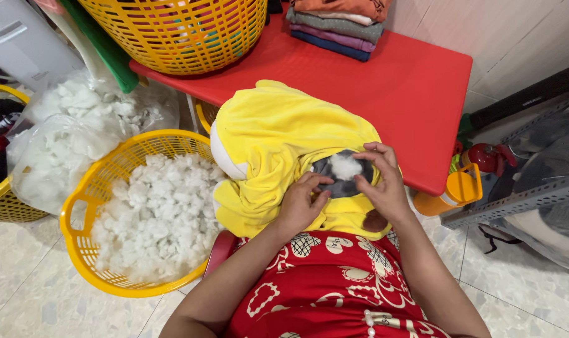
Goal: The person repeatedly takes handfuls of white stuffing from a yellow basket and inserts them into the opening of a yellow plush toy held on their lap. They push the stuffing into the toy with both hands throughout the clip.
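A yellow plush toy skin (278,134) with a white patch lies across my lap and the near edge of the red table (416,81). It has an opening with grey lining, and a tuft of white stuffing (345,166) shows inside it. My left hand (302,203) grips the lower left rim of the opening. My right hand (383,181) curls around the right rim, with its fingertips at the stuffing.
A yellow basket (84,241) full of white stuffing stands on the tiled floor at my left, with a clear bag of stuffing (65,131) behind it. On the table are a large yellow basket (184,31) and folded clothes (338,25). An orange bottle (450,194) stands at the right.
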